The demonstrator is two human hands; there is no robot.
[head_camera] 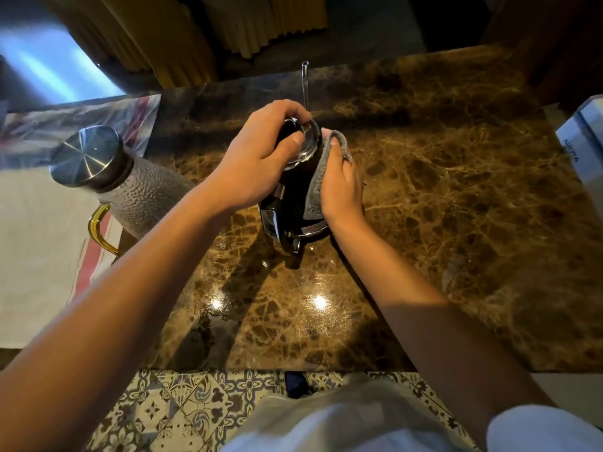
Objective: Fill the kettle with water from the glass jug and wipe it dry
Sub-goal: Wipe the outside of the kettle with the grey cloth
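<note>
The kettle (290, 203) stands in the middle of the brown marble table (456, 190). The left hand (254, 168) grips its top, the fingers (287, 110) curled over the shiny lid (305, 143) and the thumb pressing on it. The right hand (342, 187) presses a grey cloth (315, 187) flat against the kettle's right side, fingers held together (their tips are hidden by the cloth). The jug (127, 177), with steel cap and gold handle, stands well apart at the left, on a white cloth (39, 249).
</note>
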